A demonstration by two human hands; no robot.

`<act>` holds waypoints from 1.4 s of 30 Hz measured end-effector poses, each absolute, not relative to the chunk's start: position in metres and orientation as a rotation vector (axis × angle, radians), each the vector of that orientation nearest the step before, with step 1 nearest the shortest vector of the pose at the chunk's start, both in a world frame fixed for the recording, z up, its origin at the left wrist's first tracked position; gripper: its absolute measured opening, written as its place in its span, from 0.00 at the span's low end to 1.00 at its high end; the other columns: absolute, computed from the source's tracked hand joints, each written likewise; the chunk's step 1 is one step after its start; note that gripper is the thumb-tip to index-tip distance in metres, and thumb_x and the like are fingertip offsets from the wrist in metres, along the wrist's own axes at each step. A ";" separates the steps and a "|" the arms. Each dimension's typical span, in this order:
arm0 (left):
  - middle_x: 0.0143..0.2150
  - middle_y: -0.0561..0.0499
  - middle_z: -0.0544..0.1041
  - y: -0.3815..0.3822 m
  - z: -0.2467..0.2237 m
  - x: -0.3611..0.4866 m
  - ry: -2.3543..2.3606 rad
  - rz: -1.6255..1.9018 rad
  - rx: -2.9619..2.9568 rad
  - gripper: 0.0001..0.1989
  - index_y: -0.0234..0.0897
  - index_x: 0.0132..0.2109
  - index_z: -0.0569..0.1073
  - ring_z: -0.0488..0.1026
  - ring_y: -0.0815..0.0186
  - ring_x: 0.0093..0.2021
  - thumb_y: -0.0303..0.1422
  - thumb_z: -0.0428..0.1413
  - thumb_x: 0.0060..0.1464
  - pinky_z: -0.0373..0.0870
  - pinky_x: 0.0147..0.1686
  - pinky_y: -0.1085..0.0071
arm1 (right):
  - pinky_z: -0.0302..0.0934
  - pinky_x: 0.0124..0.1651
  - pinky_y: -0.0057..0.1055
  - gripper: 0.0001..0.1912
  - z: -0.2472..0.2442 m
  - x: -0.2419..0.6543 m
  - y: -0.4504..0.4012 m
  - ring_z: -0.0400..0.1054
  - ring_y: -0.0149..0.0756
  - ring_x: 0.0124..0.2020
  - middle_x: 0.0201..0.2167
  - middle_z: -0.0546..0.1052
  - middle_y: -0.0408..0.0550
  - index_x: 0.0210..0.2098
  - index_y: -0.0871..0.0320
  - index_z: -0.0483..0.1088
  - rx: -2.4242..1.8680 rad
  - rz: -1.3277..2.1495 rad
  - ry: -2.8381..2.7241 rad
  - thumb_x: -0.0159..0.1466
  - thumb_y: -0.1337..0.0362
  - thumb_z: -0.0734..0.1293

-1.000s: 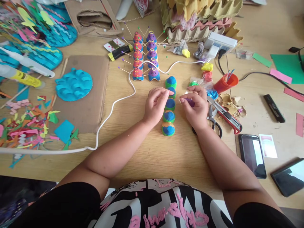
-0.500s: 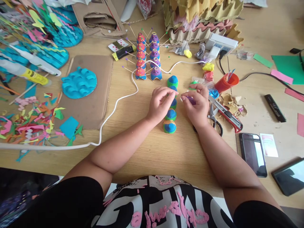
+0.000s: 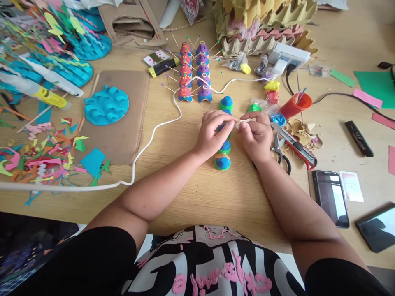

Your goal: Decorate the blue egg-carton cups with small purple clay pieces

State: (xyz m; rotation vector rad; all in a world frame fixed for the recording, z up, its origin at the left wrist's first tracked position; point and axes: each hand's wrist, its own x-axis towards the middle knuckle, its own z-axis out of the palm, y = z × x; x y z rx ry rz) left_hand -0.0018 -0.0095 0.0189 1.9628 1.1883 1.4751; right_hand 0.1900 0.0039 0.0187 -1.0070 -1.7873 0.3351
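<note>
My left hand (image 3: 213,133) is closed in a pinch, its fingertips close to the other hand's. In my right hand (image 3: 256,137), thumb and curled fingers pinch a small whitish piece (image 3: 245,121), perhaps thin plastic. What the left fingertips hold, if anything, is too small to tell. Under and beside the left hand runs a row of blue-and-green painted egg-carton cups (image 3: 222,162), its middle partly covered. Beyond the hands stand a row of red-and-blue face figures (image 3: 185,70) and a row of purple-and-blue ones (image 3: 203,70), with pin-like sticks.
A white cable (image 3: 151,139) crosses the table. Right of my hands lie scissors (image 3: 280,152), a box cutter (image 3: 298,148) and an orange cup (image 3: 296,105). A blue disc (image 3: 106,105) rests on cardboard (image 3: 123,144) at left. Egg trays (image 3: 262,24) are stacked behind; phones (image 3: 331,197) lie right.
My hands have come closer together. The right fingers have curled into a tighter pinch, and a whitish piece now shows between them. The whole view has shifted slightly.
</note>
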 end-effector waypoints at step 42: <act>0.46 0.49 0.85 0.006 0.005 0.001 1.032 1.554 1.579 0.20 0.44 0.39 0.83 0.82 0.59 0.54 0.55 0.65 0.68 0.76 0.65 0.59 | 0.78 0.54 0.48 0.25 0.021 0.185 0.005 0.84 0.46 0.45 0.44 0.90 0.50 0.54 0.48 0.85 -0.897 0.461 -1.845 0.71 0.37 0.73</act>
